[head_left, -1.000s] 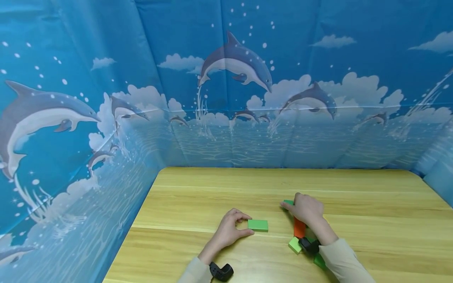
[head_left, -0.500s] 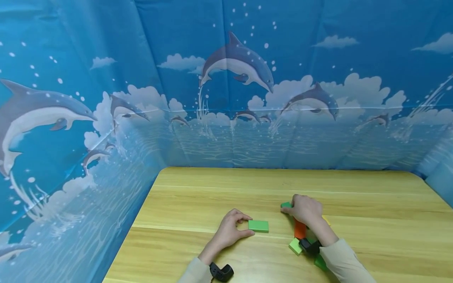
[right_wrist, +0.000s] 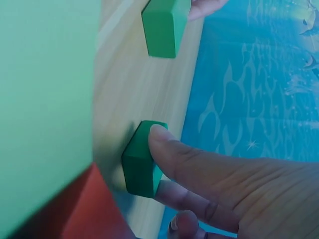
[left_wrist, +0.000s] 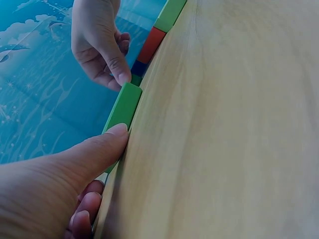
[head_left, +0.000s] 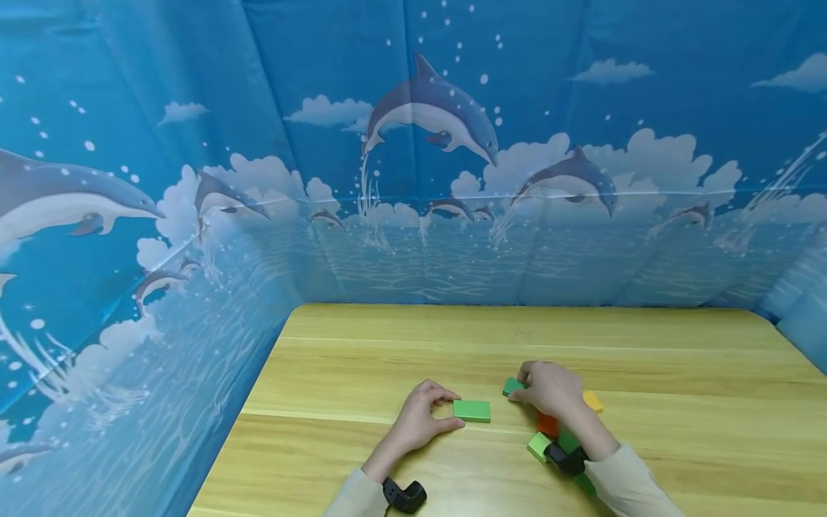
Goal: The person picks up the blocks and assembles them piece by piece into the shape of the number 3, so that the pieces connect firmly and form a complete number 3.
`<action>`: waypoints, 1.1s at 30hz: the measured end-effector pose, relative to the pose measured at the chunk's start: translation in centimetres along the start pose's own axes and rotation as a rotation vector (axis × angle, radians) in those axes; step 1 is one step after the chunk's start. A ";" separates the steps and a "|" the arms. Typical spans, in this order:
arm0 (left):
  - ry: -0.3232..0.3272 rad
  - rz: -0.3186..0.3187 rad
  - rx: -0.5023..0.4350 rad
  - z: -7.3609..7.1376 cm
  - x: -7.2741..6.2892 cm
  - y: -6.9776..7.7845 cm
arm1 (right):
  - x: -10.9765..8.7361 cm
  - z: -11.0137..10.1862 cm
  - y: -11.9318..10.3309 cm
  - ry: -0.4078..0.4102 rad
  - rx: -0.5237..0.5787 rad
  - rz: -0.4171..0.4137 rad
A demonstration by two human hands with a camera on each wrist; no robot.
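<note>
A flat light-green block (head_left: 472, 411) lies on the wooden table, its left end between the thumb and fingers of my left hand (head_left: 416, 418). In the left wrist view the thumb rests against that green block (left_wrist: 124, 107). My right hand (head_left: 552, 388) pinches a smaller dark-green block (head_left: 513, 387) to the right of it and slightly farther back. The right wrist view has the thumb on one side of the dark-green block (right_wrist: 142, 162) and a finger on the other. A gap separates the two blocks.
Under and beside the right forearm lie a red block (head_left: 547, 424), a lime block (head_left: 538, 446), a yellow block (head_left: 592, 401) and further green blocks (head_left: 568, 439), partly hidden. A dolphin-printed curtain (head_left: 413, 251) stands behind the table (head_left: 400, 337).
My right hand has drawn the dark-green block left and nearer, toward the light-green block. More of the yellow block shows now. The left hand has stayed in place.
</note>
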State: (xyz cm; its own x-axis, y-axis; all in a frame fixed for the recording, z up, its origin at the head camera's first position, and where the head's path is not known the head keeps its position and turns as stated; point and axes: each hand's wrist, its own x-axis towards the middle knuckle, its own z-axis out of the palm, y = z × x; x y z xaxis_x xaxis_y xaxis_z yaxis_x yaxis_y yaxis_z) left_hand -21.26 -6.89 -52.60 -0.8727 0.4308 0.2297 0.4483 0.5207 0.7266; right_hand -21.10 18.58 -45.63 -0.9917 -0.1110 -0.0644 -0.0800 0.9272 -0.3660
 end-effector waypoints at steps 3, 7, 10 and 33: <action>-0.001 0.007 -0.003 0.1 0.1 -0.2 | -0.2 0.2 -0.2 0.001 0.005 -0.013; -0.001 0.006 -0.007 0.1 0.1 -0.2 | -0.5 0.4 -0.5 0.003 0.012 -0.039; 0.002 0.007 -0.005 0.2 0.2 -0.3 | -0.7 0.6 -0.8 0.018 0.016 -0.064; 0.004 0.022 0.002 0.0 0.0 -0.2 | -2.0 2.0 -1.7 0.074 0.039 -0.118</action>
State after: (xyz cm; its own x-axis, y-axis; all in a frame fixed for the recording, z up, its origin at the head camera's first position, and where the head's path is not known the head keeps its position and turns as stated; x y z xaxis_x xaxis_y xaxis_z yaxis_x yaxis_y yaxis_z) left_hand -21.34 -7.04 -52.74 -0.8635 0.4394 0.2477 0.4675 0.5128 0.7200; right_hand -18.75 16.56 -46.71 -0.9805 -0.1904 0.0496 -0.1941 0.8945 -0.4026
